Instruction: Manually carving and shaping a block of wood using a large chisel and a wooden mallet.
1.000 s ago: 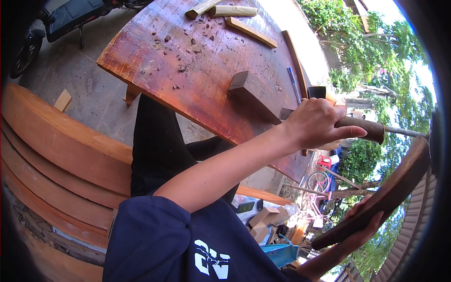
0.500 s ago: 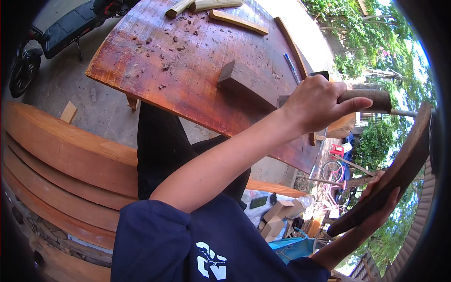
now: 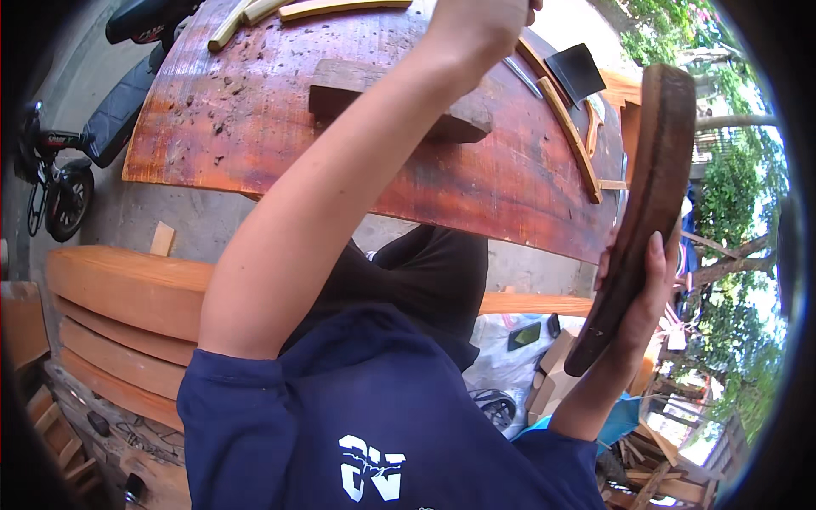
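Observation:
My right hand (image 3: 650, 280) grips a dark, slightly curved piece of wood (image 3: 650, 178) near its lower part, thumb on one side and fingers on the other. The wood stands nearly upright beyond the table's right end. My left arm reaches across to the table's far side, and my left hand (image 3: 480, 34) is cut off by the upper edge. Its visible fingers are curled; what they hold is out of view. Under my left forearm a dark wooden block (image 3: 340, 89) lies on the reddish-brown table (image 3: 280, 153), partly hidden by the arm.
Wood strips (image 3: 340, 8) lie at the table's far left among dark chips. A curved wood strip (image 3: 569, 136), a black square plate (image 3: 576, 72) and a wooden-handled tool (image 3: 593, 123) lie at the right. Wooden beams (image 3: 127, 280) stand left, near a parked motorbike (image 3: 119, 127).
The view has turned. My left hand, which held a brown cylindrical piece near the block, has moved up and left. The wood in my right hand now stands more upright and nearer the table.

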Available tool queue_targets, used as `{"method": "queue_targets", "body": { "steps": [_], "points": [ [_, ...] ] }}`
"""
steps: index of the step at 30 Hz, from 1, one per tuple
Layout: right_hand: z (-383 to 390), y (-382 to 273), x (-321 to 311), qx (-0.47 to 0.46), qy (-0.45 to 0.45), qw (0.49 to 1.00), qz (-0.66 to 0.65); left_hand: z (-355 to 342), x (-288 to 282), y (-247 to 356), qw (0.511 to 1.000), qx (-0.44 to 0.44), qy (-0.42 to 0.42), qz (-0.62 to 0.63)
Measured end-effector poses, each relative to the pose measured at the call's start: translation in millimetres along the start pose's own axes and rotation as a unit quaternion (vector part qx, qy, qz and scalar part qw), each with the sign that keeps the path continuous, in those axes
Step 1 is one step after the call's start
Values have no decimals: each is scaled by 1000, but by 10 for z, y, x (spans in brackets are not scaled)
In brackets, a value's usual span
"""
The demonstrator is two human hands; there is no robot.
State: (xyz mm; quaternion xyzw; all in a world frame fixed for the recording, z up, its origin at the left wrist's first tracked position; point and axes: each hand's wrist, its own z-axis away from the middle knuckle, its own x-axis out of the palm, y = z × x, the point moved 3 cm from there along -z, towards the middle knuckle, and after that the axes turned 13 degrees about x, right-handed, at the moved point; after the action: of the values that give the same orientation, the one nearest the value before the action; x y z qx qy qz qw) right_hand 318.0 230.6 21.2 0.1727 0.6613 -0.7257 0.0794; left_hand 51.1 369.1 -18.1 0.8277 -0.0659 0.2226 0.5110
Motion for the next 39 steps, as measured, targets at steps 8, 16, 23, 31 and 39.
{"method": "queue_targets", "body": {
  "steps": [8,16,23,31,39],
  "points": [
    [-39,400,98,29,-82,992,-89,61,-52,8,995,-40,2,87],
    [-18,633,128,48,-58,990,-118,360,167,385,982,183,30,37],
    [-64,750,206,73,-72,990,-92,412,-307,189,976,200,-44,80],
    [-67,883,126,54,-73,992,-85,528,-125,210,972,221,-24,73],
    [-67,932,84,47,-75,993,-79,531,-97,207,969,237,-44,60]
  ]
}}
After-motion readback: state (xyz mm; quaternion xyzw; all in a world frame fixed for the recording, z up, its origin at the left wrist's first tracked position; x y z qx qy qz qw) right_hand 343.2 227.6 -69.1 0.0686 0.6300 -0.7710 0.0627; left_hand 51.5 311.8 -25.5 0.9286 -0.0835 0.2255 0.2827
